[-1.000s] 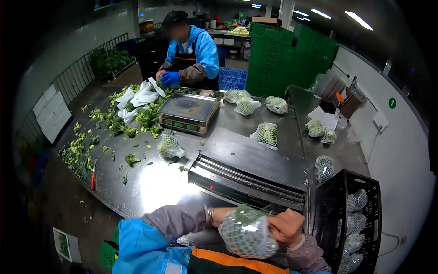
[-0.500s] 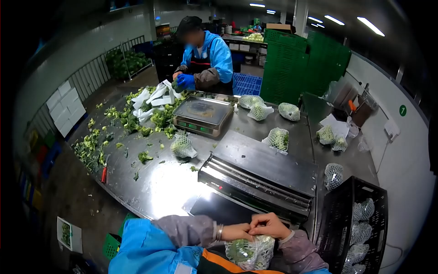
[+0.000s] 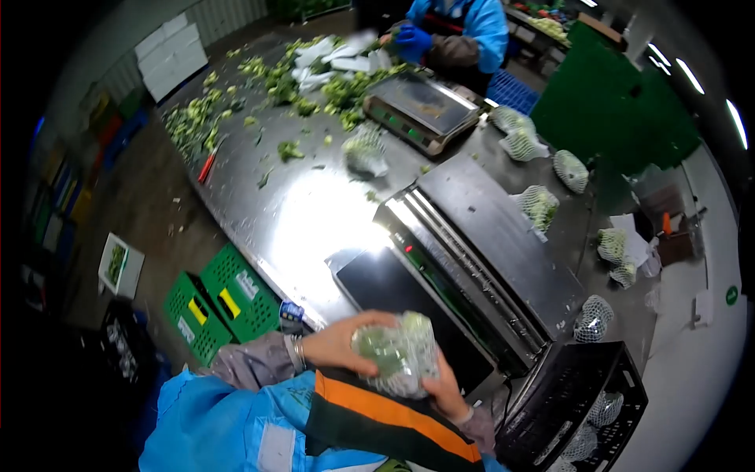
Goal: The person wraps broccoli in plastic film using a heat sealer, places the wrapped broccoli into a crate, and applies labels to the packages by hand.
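Note:
A net-covered, film-wrapped broccoli pack is held between my two bare hands, just in front of my body. My left hand grips its left side, thumb across the front. On its lower right side, my right hand presses with curled fingers. Beyond the pack lies the wrapping machine with its dark flat plate. Another netted broccoli rests on the metal table, left of the machine.
A scale, loose broccoli pieces and a red-handled knife are on the table. A co-worker's blue-gloved hand shows at the top. A black crate stands at the lower right, green crates at the lower left.
The view has turned and tilted down. My hands have parted from their pinch above the pack and now hold it at both sides, raised and turned.

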`<state>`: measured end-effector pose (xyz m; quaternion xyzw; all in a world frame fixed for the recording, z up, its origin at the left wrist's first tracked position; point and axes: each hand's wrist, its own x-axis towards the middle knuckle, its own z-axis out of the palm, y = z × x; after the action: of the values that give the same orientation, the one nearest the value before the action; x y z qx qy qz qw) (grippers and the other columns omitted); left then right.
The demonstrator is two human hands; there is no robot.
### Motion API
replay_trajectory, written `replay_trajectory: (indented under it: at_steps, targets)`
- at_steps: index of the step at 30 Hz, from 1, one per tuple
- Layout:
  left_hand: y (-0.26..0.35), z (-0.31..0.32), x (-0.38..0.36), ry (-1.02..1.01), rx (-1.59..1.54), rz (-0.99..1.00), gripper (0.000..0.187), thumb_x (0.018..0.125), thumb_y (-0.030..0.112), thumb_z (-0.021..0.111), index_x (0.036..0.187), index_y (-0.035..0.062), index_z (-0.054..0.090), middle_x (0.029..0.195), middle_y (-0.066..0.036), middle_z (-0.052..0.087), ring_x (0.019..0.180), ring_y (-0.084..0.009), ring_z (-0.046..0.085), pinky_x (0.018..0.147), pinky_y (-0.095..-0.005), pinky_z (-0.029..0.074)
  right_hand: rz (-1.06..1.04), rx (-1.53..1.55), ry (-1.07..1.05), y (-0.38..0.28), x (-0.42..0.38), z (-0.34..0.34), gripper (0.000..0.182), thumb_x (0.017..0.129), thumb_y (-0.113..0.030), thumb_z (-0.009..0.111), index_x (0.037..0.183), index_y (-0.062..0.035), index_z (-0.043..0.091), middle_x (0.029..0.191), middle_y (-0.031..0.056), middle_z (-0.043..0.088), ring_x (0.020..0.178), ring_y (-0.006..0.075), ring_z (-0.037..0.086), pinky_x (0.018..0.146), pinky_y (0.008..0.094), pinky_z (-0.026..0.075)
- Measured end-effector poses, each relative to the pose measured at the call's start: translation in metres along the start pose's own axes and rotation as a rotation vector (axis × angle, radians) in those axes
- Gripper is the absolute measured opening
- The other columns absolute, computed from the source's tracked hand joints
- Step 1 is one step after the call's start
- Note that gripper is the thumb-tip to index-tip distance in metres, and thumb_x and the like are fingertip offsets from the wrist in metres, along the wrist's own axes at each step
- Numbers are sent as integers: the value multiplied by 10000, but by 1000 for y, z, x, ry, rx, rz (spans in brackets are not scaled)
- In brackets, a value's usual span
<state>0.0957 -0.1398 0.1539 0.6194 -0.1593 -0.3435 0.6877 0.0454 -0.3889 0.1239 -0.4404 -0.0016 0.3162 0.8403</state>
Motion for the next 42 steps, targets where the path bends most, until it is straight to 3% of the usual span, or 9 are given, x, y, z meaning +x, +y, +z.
replay_trajectory:
  at_steps: [8,16,21,24,26,29,35,39,42]
  targets:
    - [4,-163,-60,521,-466,122,654,741,337,642,1288,59,415,1212,-88,522,1116,-234,513,964,-385,402,-149,-810,-171,-91,155,36,656,810,-162,655,1357,-50,311,1336,105,392,1117,206,479,879,319,433]
    - [-82,-293,-17,478,-315,-472,681,767,412,662,1268,25,411,1134,-143,554,1027,-239,554,838,-343,478,-376,-1446,104,-129,405,28,818,666,-149,768,1349,-187,319,1199,208,457,1080,316,500,855,376,460]
    - [-105,-266,-23,710,228,-211,827,745,446,706,1327,17,304,1223,-251,466,1113,-295,501,923,-362,421,-179,-1702,302,-116,521,-10,898,539,-86,763,1325,-223,352,1201,255,433,1109,422,456,929,418,412]
    - [-94,-259,-33,638,-25,-89,775,755,344,724,1339,42,313,1275,-240,436,1181,-308,446,960,-372,388,-252,-1608,135,-93,566,-55,676,580,7,670,1163,-254,449,1211,246,457,1033,449,509,855,440,438]
    - [-103,-261,-40,737,89,-168,764,757,304,729,1340,38,315,1279,-218,436,1199,-299,424,981,-382,364,-177,-1632,415,-88,564,-33,526,587,30,624,1042,-199,493,1159,215,505,974,437,522,818,419,441]
    - [-61,-274,-44,922,219,-60,728,742,260,739,1321,65,343,1274,-167,437,1211,-278,405,968,-403,364,-109,-1486,192,-107,557,-24,407,596,36,599,958,-131,520,1088,170,536,965,346,545,835,384,428]
    - [40,-285,25,524,-606,82,621,851,289,601,1365,171,272,1271,-95,431,1226,-225,387,919,-381,425,-93,-1263,-700,-192,429,60,384,621,69,519,988,-44,524,1112,109,532,1062,170,492,897,333,394]
    - [78,-209,124,104,-656,178,508,922,291,495,1361,164,274,1278,-84,438,1161,-219,468,904,-363,460,-507,-1162,-278,-199,329,43,425,795,-21,598,1204,-77,498,1189,62,516,1093,174,495,913,331,416]
    - [84,-141,187,126,-806,204,470,943,300,465,1349,184,258,1260,-93,451,1124,-234,495,886,-399,466,-459,-662,247,-214,227,-2,403,907,-175,505,1294,-83,443,1239,67,486,1098,130,474,931,277,374]
